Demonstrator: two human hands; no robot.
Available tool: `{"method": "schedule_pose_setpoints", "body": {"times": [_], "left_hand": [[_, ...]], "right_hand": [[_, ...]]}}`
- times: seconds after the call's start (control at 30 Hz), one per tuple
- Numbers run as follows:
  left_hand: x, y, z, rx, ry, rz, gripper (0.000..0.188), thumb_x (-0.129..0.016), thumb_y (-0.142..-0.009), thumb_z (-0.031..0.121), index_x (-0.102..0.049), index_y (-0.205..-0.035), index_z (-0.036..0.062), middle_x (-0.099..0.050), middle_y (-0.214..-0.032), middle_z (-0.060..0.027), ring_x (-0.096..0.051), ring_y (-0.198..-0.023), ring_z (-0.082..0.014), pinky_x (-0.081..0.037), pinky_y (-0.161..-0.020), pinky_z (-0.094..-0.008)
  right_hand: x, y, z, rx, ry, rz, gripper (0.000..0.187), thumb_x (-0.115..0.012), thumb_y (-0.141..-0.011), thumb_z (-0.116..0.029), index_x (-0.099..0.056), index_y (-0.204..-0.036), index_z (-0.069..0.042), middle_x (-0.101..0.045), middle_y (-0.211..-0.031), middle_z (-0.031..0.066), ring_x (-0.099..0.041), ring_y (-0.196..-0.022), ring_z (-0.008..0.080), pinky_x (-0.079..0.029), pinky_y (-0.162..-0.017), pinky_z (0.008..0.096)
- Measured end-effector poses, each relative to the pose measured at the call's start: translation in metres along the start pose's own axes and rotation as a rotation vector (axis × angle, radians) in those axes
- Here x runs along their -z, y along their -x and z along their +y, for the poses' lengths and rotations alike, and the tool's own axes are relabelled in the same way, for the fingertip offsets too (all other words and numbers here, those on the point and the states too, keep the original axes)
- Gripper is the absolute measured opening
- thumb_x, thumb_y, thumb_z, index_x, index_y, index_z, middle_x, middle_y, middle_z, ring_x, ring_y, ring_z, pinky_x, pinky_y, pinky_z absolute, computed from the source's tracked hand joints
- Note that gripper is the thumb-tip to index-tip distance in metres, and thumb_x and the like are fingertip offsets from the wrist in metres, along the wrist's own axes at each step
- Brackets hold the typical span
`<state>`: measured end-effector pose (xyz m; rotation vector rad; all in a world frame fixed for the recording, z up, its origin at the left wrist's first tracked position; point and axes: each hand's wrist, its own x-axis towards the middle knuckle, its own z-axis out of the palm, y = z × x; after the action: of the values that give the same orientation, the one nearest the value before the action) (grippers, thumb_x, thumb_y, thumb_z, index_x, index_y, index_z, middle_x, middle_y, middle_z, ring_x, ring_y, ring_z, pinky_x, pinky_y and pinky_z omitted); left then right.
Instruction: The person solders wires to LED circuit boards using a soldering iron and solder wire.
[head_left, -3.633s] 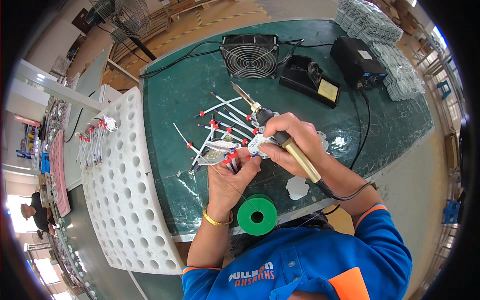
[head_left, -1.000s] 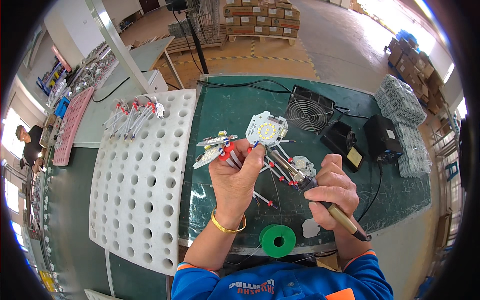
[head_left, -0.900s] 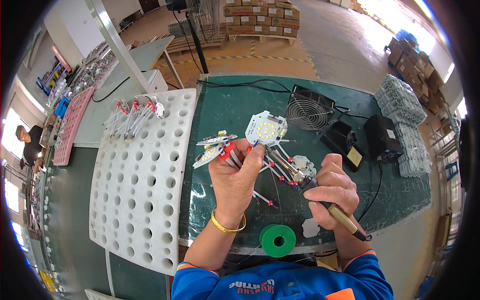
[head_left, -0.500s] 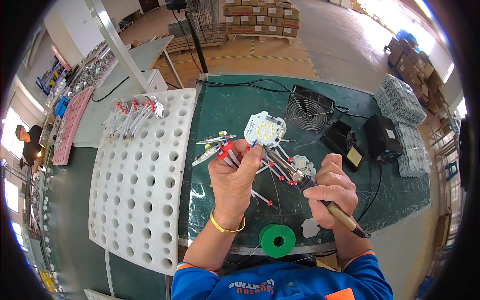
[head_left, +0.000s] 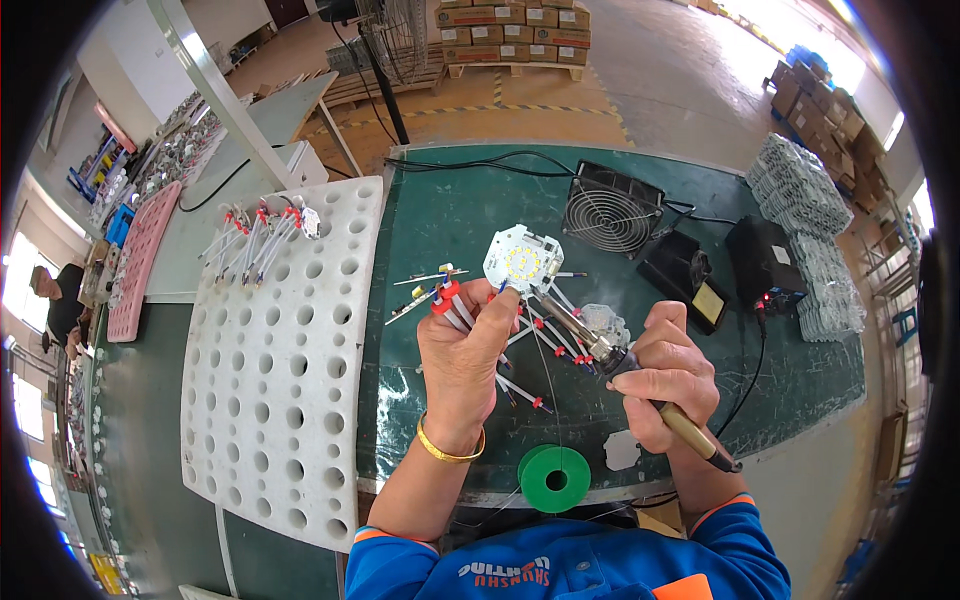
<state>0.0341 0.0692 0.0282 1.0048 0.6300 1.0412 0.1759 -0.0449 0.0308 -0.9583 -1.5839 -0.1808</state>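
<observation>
My left hand (head_left: 462,350) is closed on a white LED circuit board (head_left: 522,260) with yellow chips. Its thumb presses a blue wire end at the board's near edge. Between the same fingers are white leads with red collars (head_left: 450,290) and two more boards, seen nearly edge-on. A soldering iron (head_left: 688,430) is gripped in my right hand (head_left: 668,375), its metal shaft angled up and left. The tip is at the board's lower edge; whether it touches I cannot tell. Another LED board (head_left: 606,322) and several red-collared leads lie behind the iron.
A green solder spool (head_left: 536,482) stands at the near edge, a pale plate (head_left: 622,450) right of it. Beyond are a fan (head_left: 612,215), an iron stand (head_left: 690,275), a black power unit (head_left: 765,265) and stacked boards (head_left: 800,190). Left lies a white perforated panel (head_left: 250,330).
The extra boards in my left hand have tilted closer to edge-on. The iron stays at the held board's lower edge. A person at the far left shows more.
</observation>
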Motion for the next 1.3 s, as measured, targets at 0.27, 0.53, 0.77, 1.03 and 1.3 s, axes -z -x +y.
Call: {"method": "schedule_pose_setpoints", "body": {"times": [0.27,0.53,0.77,1.03,1.3], "left_hand": [[0.005,0.000,-0.007,0.029,0.071,-0.076,0.006,-0.059,-0.079,0.007,-0.055,-0.076,0.0055,-0.049,-0.062,0.0009,-0.038,-0.051,-0.0035,-0.027,-0.045,-0.0181],[0.008,0.000,-0.023,0.031,-0.270,-0.306,0.010,-0.064,-0.078,0.005,-0.060,-0.086,0.0011,-0.057,-0.068,0.0008,-0.050,-0.058,-0.0044,-0.039,-0.051,-0.0187],[0.007,0.001,-0.031,0.052,-0.454,-0.536,0.014,-0.066,-0.081,0.013,-0.065,-0.087,0.0002,-0.058,-0.066,0.0038,-0.048,-0.060,-0.0014,-0.039,-0.051,-0.0188],[0.009,-0.002,-0.026,0.377,-0.030,-0.503,0.022,-0.061,-0.085,0.015,-0.064,-0.102,0.0017,-0.063,-0.074,-0.0026,-0.040,-0.056,-0.0030,-0.030,-0.049,-0.0181],[0.012,-0.003,-0.030,0.490,0.127,-0.471,0.020,-0.061,-0.084,0.011,-0.064,-0.101,0.0031,-0.065,-0.075,-0.0065,-0.048,-0.057,-0.0057,-0.035,-0.050,-0.0183]], "right_hand": [[0.000,0.001,0.001,0.014,-0.032,0.019,0.033,-0.058,-0.051,0.004,-0.064,-0.082,-0.008,-0.048,-0.057,-0.0008,-0.044,-0.049,0.0152,-0.031,-0.060,0.0319],[0.012,0.003,0.001,0.025,0.218,0.004,0.032,-0.064,-0.052,0.001,-0.062,-0.083,-0.005,-0.048,-0.063,0.0051,-0.044,-0.055,0.0218,-0.034,-0.057,0.0340],[-0.002,0.015,0.028,-0.172,0.298,0.034,0.026,-0.071,-0.061,0.001,-0.057,-0.082,-0.006,-0.056,-0.072,0.0079,-0.051,-0.059,0.0240,-0.040,-0.053,0.0334],[0.002,0.013,0.015,-0.270,0.297,-0.043,0.022,-0.067,-0.065,0.004,-0.055,-0.080,-0.007,-0.046,-0.060,0.0058,-0.046,-0.051,0.0213,-0.037,-0.046,0.0301],[-0.011,0.023,0.017,-0.181,0.293,0.084,0.022,-0.066,-0.066,0.005,-0.054,-0.079,-0.007,-0.043,-0.058,0.0042,-0.043,-0.050,0.0189,-0.035,-0.043,0.0283]]}}
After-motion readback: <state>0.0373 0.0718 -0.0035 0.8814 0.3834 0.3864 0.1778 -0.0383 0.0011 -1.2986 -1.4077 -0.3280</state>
